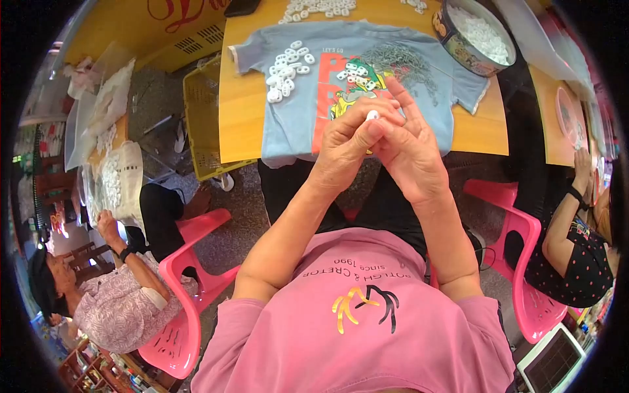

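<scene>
where left hand [346,134] meets right hand [414,147], a white piece [373,115] sits.

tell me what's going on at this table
A person pinches a small white piece in the left hand, with the right hand right up against it. Below lies a blue T-shirt on the table, with loose white pieces on its left side and a heap of small dark pieces on its right. A round tin of white bits stands beyond. People sit on both sides.
</scene>
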A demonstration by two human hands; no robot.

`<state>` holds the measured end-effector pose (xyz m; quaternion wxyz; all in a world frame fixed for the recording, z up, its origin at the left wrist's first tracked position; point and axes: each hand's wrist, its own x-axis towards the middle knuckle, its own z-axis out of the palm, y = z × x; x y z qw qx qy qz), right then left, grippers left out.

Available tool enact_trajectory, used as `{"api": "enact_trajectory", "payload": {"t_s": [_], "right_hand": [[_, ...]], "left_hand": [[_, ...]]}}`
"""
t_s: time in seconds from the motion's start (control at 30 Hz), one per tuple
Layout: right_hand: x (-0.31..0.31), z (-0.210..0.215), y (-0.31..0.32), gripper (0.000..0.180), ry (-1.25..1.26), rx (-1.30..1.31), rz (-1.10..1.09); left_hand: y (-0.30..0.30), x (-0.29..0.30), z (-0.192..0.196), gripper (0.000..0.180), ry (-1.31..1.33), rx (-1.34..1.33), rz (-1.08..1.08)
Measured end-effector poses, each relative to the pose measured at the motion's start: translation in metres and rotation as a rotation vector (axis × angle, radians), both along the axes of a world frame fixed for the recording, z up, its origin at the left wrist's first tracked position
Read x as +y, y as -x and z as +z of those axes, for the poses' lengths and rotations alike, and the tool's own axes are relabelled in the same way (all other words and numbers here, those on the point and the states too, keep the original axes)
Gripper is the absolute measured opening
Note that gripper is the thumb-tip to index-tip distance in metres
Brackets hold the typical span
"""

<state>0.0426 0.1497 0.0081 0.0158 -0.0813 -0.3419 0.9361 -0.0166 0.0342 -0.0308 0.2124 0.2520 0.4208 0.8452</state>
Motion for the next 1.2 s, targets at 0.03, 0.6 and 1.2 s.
{"api": "enact_trajectory", "payload": {"t_s": [0.03,0.6,1.2], "right_hand": [[-0.001,0.000,0.000,0.075,-0.001,0.001,0.002],[0.030,-0.030,0.027,0.029,-0.943,-0.087,-0.112],[0.022,-0.033,0.113,0.013,-2.169,0.324,-0.059]], "left_hand": [[0.002,-0.001,0.000,0.025,-0.030,0.046,-0.005],[0.102,-0.151,0.011,0.033,0.765,0.241,0.897],[0.024,-0.076,0.003,0.030,0.659,0.367,0.580]]}}
